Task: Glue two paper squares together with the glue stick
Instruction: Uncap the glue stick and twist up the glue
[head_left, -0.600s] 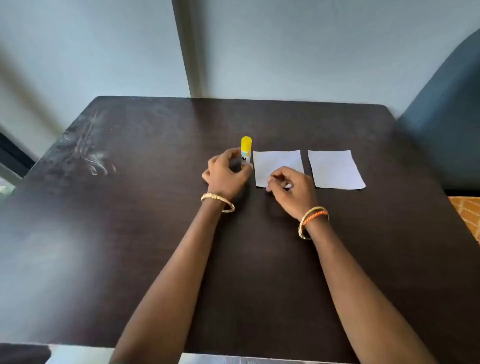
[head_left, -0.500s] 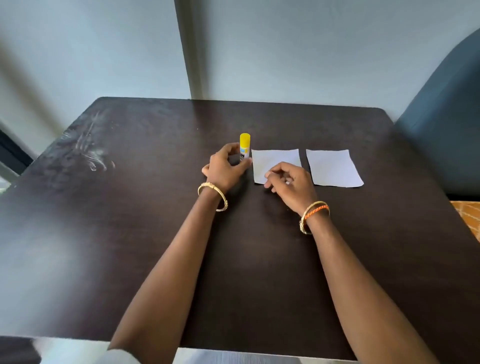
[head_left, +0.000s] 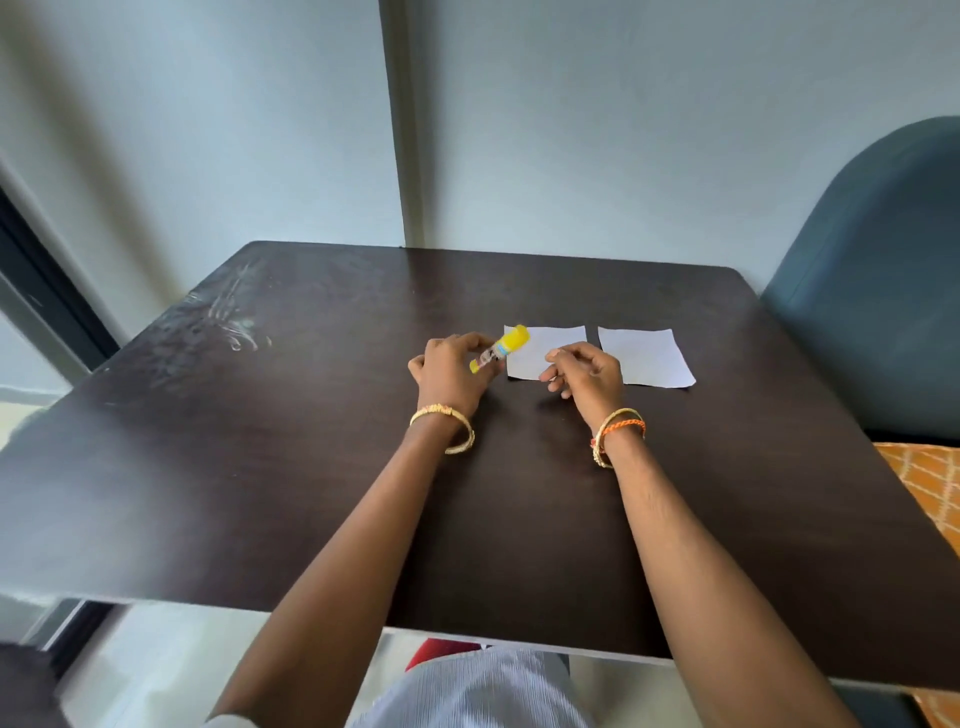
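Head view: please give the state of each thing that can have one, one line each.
Glue stick: capped, tilted, held in left hand.
Left paper square: flat on table, unglued.
Right paper square: flat, apart from the other.
Right hand: empty, fingers loosely curled.

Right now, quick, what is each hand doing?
Left hand: closed around the glue stick, tilted, cap on.
Right hand: fingers loosely curled, holding nothing.
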